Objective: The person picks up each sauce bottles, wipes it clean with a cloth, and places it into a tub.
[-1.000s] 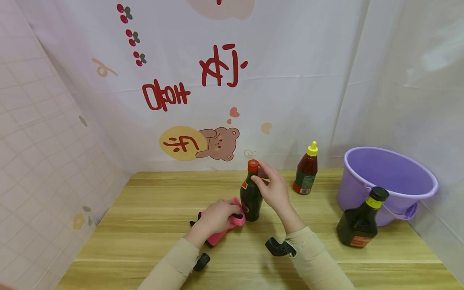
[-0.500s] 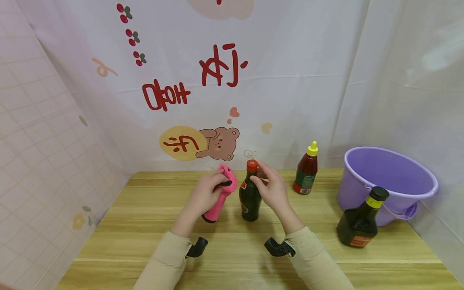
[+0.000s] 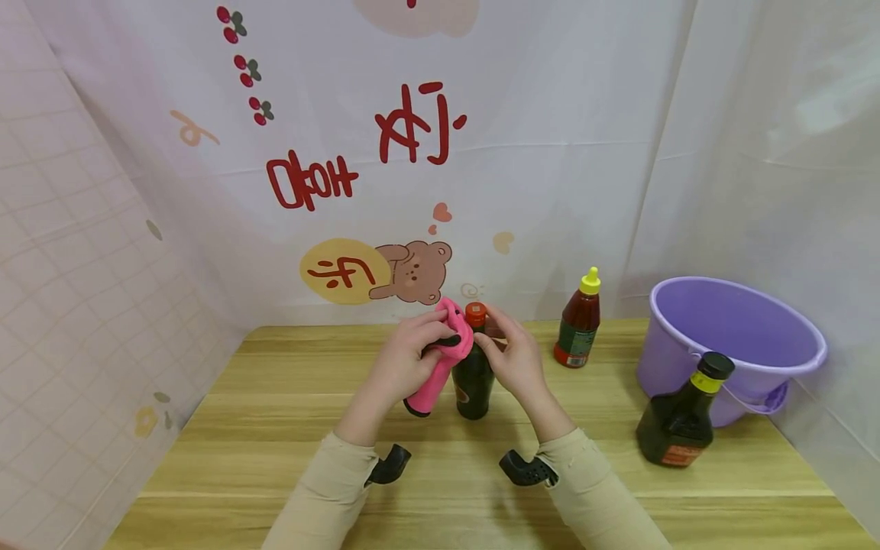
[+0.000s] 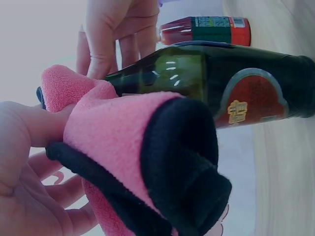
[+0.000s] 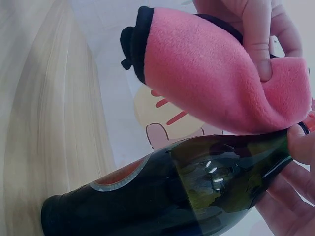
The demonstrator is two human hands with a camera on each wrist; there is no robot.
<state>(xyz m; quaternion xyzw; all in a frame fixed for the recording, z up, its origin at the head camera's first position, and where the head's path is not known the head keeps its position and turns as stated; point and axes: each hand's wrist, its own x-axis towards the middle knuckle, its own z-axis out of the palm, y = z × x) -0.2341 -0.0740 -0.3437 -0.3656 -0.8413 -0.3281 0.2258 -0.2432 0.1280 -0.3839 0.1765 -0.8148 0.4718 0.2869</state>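
Observation:
A dark green glass bottle (image 3: 473, 386) with a red cap stands upright on the wooden table. My right hand (image 3: 516, 357) grips its neck from the right, thumb and fingers just below the cap. In my left hand (image 3: 407, 353) is a pink cloth (image 3: 440, 374) with black edging, pinched between thumb and fingers and hanging in folds. It is raised beside the bottle's neck and overlaps the bottle's left side in the head view. The right wrist view shows the cloth (image 5: 206, 73) right at the neck of the bottle (image 5: 197, 187).
Behind and to the right stands a red sauce bottle (image 3: 579, 321) with a yellow nozzle cap. Farther right are a dark bottle (image 3: 677, 428) with a black cap and a purple bucket (image 3: 660, 344). A printed white curtain (image 3: 550, 191) hangs behind the table (image 3: 275, 428).
My left hand has lifted the cloth from low beside the bottle up to its neck, moving first up and left, then right. The right hand keeps its hold on the neck.

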